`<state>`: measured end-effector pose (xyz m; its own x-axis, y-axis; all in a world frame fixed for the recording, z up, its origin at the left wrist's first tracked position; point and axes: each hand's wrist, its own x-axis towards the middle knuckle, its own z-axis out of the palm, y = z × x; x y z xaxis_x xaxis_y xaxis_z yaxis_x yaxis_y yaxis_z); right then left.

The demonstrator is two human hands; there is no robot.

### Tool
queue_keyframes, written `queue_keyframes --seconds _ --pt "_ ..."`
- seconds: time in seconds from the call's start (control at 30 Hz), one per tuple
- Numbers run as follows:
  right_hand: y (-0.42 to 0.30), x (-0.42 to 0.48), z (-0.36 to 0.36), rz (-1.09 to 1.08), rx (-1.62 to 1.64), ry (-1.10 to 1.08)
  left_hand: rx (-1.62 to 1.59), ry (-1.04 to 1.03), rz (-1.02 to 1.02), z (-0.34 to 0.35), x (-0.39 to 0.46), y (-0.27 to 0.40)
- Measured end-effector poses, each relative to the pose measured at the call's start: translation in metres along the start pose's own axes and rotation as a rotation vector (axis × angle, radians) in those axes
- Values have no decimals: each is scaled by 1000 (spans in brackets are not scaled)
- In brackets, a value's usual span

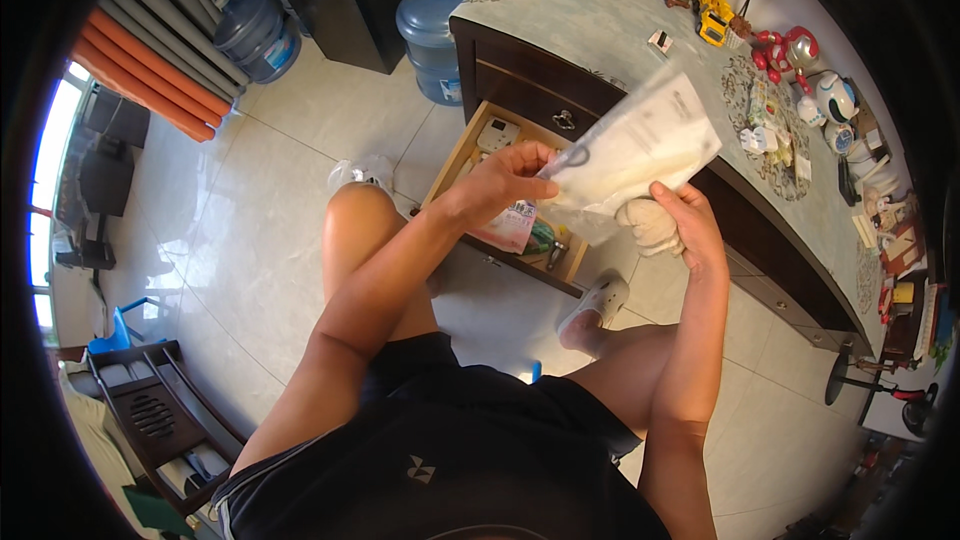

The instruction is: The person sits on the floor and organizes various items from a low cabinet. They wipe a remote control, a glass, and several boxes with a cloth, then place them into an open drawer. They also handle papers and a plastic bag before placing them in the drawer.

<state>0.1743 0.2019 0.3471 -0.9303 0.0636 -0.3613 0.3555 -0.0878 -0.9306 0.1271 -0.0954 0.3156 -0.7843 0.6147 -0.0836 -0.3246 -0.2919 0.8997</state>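
Observation:
My left hand pinches the near left edge of a clear plastic bag with a white printed sheet inside. On the bag's right side, my right hand grips its lower edge together with a bundled piece of cream cloth. The bag is held tilted above an open wooden drawer and partly covers it. Inside the drawer lie a white device, a pink-and-white printed packet and a small metal cylinder. Part of the drawer's contents is hidden by my left hand and forearm.
The dark dresser has a cloth-covered top holding toys and small items, including a yellow toy truck. A blue water jug stands beside it. A white plastic bag lies by my left knee. A dark wooden chair stands at lower left.

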Motion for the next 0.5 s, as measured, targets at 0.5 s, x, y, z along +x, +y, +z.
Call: queue_keyframes --seconds 0.5 --pt "-10 -31 42 -255 410 -102 1389 382 1183 39 -37 21"
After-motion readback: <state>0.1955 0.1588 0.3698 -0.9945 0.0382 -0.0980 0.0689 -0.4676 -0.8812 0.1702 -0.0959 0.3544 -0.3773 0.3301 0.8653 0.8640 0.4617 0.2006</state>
